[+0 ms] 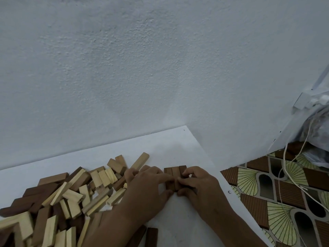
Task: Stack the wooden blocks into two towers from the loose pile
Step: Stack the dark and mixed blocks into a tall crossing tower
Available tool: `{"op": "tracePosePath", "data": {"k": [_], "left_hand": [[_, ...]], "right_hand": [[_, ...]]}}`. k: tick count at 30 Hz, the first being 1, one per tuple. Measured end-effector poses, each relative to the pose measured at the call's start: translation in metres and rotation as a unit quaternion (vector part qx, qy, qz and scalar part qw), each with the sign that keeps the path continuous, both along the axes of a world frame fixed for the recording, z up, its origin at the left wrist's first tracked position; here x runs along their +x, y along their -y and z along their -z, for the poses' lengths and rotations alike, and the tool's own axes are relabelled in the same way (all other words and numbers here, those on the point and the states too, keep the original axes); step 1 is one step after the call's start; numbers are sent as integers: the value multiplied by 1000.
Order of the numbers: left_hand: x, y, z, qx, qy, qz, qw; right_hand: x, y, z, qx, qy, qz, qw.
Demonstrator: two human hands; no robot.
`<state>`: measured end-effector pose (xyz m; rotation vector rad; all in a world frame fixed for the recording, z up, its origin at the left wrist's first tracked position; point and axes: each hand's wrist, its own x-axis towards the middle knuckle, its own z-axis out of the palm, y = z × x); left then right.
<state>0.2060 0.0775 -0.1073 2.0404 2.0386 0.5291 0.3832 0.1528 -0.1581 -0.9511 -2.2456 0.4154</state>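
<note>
On my left, the loose pile of blocks [67, 195] sprawls over the white board [188, 150], running from its near left edge up toward the back edge by the wall [142, 68]. The light and dark pieces lie at all angles.

My left hand [146, 186] sits just right of the pile, fingers reaching right and touching the row of three dark blocks [175, 172]. It looks relaxed, pressing more than gripping.

That row is the base of a tower, I judge. It lies near the board's right edge, long axes pointing away from me toward the wall, sides touching.

My right hand [195, 182] pinches the rightmost block with curled fingertips.

The next layer should lie crosswise, and my left hand is nearer the pile to fetch it.
</note>
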Motion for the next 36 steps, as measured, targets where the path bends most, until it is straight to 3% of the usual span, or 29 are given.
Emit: {"op": "tracePosePath", "data": {"k": [8,14,23,26,33,36], "left_hand": [[-3,2,-1,2,7,-5,1000],[-22,27,-20,34,0,-67,997],[-51,104,-8,31,18,-69,997],[-49,125,-3,39,24,-69,997],[-42,144,3,66,-5,-69,995],[-39,143,5,76,-19,-83,993]], "right_hand": [[2,2,-5,-31,1,-14,999],[2,7,-31,-18,-20,-22,999],[-18,85,-50,-70,132,-190,970],[-15,104,-44,-103,182,-174,962],[3,112,-41,-82,147,-57,984],[-2,125,-42,-41,122,-50,990]]}}
